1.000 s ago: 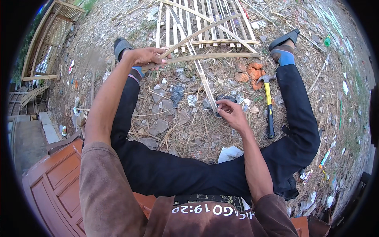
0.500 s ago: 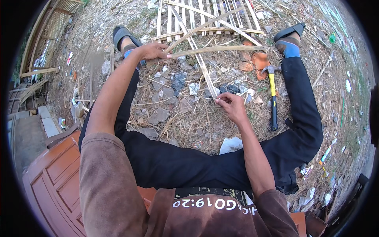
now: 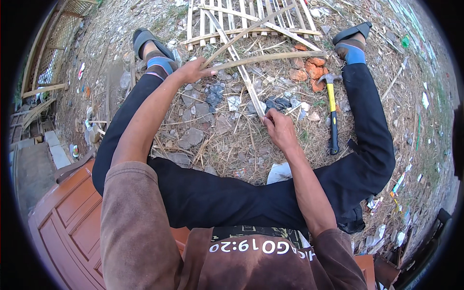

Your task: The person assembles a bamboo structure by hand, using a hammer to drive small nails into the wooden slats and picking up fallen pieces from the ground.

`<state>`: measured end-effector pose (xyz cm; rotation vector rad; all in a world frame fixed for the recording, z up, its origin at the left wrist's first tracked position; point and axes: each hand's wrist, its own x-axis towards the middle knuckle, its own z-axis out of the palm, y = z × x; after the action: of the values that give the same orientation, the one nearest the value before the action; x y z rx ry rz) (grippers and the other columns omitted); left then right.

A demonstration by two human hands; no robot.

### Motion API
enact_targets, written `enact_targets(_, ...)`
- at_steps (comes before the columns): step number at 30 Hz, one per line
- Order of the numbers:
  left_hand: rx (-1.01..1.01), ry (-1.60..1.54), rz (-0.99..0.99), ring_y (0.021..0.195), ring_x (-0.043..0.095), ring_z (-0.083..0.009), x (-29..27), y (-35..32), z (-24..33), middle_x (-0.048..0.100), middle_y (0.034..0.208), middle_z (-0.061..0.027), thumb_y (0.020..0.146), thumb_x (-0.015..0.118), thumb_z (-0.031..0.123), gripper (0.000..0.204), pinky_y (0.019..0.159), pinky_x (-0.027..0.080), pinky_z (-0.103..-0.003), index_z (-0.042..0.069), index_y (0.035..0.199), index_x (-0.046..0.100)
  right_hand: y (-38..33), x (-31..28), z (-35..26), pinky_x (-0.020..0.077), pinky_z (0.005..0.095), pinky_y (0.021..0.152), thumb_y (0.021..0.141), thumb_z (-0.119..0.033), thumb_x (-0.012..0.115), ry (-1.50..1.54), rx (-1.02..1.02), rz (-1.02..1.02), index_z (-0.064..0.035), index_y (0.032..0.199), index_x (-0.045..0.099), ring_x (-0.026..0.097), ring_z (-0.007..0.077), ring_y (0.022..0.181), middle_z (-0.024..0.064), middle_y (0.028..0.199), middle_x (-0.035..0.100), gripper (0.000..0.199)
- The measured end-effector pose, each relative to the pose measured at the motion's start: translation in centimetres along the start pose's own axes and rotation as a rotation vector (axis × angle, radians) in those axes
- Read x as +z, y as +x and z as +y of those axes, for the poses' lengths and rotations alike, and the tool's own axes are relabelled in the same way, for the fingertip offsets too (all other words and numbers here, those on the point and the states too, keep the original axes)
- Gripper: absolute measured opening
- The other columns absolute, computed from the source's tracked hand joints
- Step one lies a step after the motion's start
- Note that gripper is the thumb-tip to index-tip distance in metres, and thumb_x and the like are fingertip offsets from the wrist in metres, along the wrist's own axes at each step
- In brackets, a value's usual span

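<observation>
"Both grips full?"

"Yes. From where the person sits, the left hand (image 3: 193, 70) at eleven o'clock clasps two long strips (image 3: 273, 57) where their ends meet; the right hand (image 3: 281, 129) pinches the near end of a pale strip (image 3: 250, 89) running toward eleven."

"How far along?"

"Partway, I judge: the row of slats (image 3: 260, 10) at twelve has a crosspiece (image 3: 299, 31) across it. Whether the long ones are fastened, I can't tell. The hammer (image 3: 332, 113) lies on the ground at one, in neither hand."
</observation>
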<state>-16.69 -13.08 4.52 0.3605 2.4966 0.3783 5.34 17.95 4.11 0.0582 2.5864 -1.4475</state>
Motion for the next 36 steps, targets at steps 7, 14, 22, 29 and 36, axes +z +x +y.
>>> enact_targets(7,0.16,0.172,0.386,0.126,0.053,-0.0349,1.6,-1.3,2.3,0.054,0.134,-0.0217,0.09,0.071,0.047,0.067,0.105,0.043,-0.048,0.007,0.138,0.05,0.1,0.2,-0.4,0.0498,0.052,0.068,0.093,-0.015,0.066,-0.144,-0.118,-0.011,0.002,0.09,0.057,0.064,0.0451,0.076,0.0242,0.08,0.066,0.02)
enact_targets(14,0.768,0.307,0.198,0.142,0.039,-0.0295,7.6,-4.9,11.7,0.044,0.151,-0.0079,0.094,0.064,0.033,0.06,0.119,0.027,-0.052,0.017,0.148,0.043,0.1,-0.7,-0.1,0.056,0.0361,0.07,0.088,-0.01,0.068,0.199,0.052,-0.097,0.0042,0.103,0.065,0.071,0.0239,0.074,0.0163,0.085,0.071,0.02)
enact_targets(22,0.763,0.25,0.082,0.154,0.017,-0.0289,12.0,-5.9,12.1,0.02,0.166,-0.0083,0.099,0.048,0.033,0.065,0.124,0.007,-0.056,0.016,0.159,0.027,0.1,-1.4,0.3,0.0539,0.0324,0.07,0.087,-0.008,0.062,0.226,0.131,-0.057,0.0026,0.106,0.066,0.068,0.018,0.073,0.0119,0.082,0.069,0.022)
enact_targets(29,0.753,0.31,-0.005,0.154,0.015,-0.0303,11.8,-6.6,13.8,0.022,0.166,-0.0037,0.098,0.049,0.052,0.059,0.124,0.003,-0.058,0.032,0.152,0.041,0.8,-7.3,-0.4,0.0527,0.0431,0.073,0.089,-0.025,0.066,-0.108,0.257,0.049,-0.0025,0.102,0.066,0.07,0.0323,0.081,0.0158,0.088,0.072,0.026)
enact_targets(36,0.684,0.172,0.1,0.152,0.024,-0.0315,13.1,-6.3,14.8,0.038,0.16,-0.001,0.103,0.046,0.047,0.038,0.124,0.005,-0.059,0.036,0.136,0.061,-2.4,-15.1,5.8,0.0532,0.0552,0.079,0.086,-0.028,0.068,-0.779,0.446,0.118,0.0005,0.126,0.048,0.069,0.0429,0.092,0.0273,0.098,0.068,0.053)
